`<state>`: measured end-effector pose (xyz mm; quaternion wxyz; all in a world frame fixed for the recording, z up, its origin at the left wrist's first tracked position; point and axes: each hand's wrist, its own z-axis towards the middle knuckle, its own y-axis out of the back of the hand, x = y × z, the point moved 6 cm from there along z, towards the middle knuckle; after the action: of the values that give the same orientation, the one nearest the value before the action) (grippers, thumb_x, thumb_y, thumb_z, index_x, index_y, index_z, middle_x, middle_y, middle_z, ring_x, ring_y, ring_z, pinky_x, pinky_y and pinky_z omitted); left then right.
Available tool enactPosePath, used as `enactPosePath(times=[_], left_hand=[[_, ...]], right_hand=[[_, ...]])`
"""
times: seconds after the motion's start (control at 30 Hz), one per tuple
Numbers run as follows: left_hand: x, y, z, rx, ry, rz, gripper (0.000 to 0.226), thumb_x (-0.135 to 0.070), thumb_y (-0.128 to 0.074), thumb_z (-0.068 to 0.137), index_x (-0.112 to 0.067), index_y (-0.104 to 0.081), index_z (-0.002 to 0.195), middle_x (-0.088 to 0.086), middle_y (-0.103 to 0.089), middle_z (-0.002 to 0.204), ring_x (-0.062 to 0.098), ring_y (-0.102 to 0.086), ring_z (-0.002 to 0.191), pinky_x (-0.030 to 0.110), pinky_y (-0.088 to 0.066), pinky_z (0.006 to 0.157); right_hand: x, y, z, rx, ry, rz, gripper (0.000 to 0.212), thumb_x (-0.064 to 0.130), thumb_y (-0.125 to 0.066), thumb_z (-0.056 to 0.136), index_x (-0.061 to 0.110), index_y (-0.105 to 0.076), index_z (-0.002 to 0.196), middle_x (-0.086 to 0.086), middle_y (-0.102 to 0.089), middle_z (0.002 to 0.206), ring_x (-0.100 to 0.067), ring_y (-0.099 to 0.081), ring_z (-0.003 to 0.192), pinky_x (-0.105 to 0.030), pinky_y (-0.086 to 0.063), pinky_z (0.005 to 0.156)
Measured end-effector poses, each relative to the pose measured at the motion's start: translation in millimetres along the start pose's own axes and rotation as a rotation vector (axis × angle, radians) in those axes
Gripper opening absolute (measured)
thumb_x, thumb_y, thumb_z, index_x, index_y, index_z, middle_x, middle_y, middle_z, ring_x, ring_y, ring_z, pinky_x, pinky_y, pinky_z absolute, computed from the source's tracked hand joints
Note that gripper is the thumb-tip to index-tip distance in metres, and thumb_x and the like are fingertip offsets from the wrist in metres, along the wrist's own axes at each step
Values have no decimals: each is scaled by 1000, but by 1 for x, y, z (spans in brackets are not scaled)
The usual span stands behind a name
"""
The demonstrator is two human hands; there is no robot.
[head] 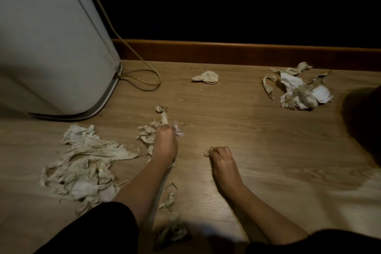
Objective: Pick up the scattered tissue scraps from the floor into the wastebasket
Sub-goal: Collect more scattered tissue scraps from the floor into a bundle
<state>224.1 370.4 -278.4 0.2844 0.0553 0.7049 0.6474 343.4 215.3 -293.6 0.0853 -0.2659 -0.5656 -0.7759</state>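
Observation:
My left hand [165, 142] is closed on a bunch of tissue scraps [165, 118] on the wooden floor, with shreds sticking out past the fingers. My right hand [221, 158] pinches a small tissue scrap [206, 152] at its fingertips, low on the floor. A big heap of torn tissue [86, 167] lies to the left of my left arm. A crumpled piece [206, 77] sits farther off in the middle, and another pile [299, 90] lies at the far right. More scraps [172, 231] lie between my forearms. No wastebasket can be identified for sure.
A tall white appliance [51, 37] stands at the left with a beige cable [144, 76] looping on the floor beside it. A brown skirting board [247, 51] runs along the dark wall. A dark rounded object [365, 121] sits at the right edge.

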Motion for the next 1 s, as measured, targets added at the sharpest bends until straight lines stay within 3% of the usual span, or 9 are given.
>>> enactPosePath(times=[0.07,0.23,0.37,0.47,0.7,0.8,0.87,0.93,1.0], left_hand=[[5,-2,-4,26,-25,-56,17,14,-49,74,6,-64,73,26,-62,81,39,-53,90,42,-49,72],[15,26,-9,21,-93,-157,25,17,-51,69,3,-72,73,23,-67,84,35,-62,81,34,-48,72],[45,66,-15,-81,-118,-107,25,13,-55,70,3,-71,88,23,-67,90,36,-61,88,35,-48,76],[77,84,-30,-106,-116,-72,28,12,-57,72,2,-69,95,22,-65,94,36,-61,88,35,-48,76],[146,104,-81,-225,110,-89,37,11,-52,77,1,-58,112,23,-52,108,36,-53,93,31,-41,76],[175,99,-109,-240,335,-145,41,2,-50,81,-9,-54,121,13,-49,110,25,-52,94,30,-42,77],[187,85,-129,-195,483,-124,42,-13,-56,84,-16,-53,125,19,-48,121,35,-49,109,41,-46,91],[182,67,-148,-66,597,-141,54,-38,-62,81,-25,-48,132,24,-41,132,40,-36,124,49,-39,101],[166,53,-157,20,576,-109,70,-55,-64,75,-31,-40,136,20,-36,140,38,-27,130,50,-35,104]], right_hand=[[0,4,7,12,2,27,27,-10,-69,75,6,-68,97,-7,-65,88,-20,-53,82,-17,-36,70],[12,3,41,40,-97,157,12,-1,-67,80,3,-72,90,-14,-68,83,-29,-60,80,-25,-40,70],[62,-12,41,123,-18,259,12,2,-67,81,4,-72,91,-12,-69,88,-25,-60,85,-20,-36,74],[103,-25,30,178,127,282,15,0,-62,83,5,-71,94,-12,-68,92,-25,-57,90,-27,-41,79],[121,-63,36,251,250,155,18,7,-55,89,6,-66,104,-15,-61,100,-31,-52,94,-36,-43,78],[134,-76,14,286,355,48,16,8,-57,87,4,-62,102,-17,-59,99,-33,-52,90,-38,-45,71],[137,-78,-3,309,447,2,16,1,-64,79,3,-60,94,-17,-60,92,-33,-53,81,-36,-43,59],[134,-75,-4,329,479,30,16,-1,-66,76,5,-62,91,-15,-61,92,-33,-55,81,-38,-47,58],[132,-71,5,338,471,60,16,-2,-67,74,6,-66,88,-15,-64,91,-33,-58,82,-38,-51,64]])
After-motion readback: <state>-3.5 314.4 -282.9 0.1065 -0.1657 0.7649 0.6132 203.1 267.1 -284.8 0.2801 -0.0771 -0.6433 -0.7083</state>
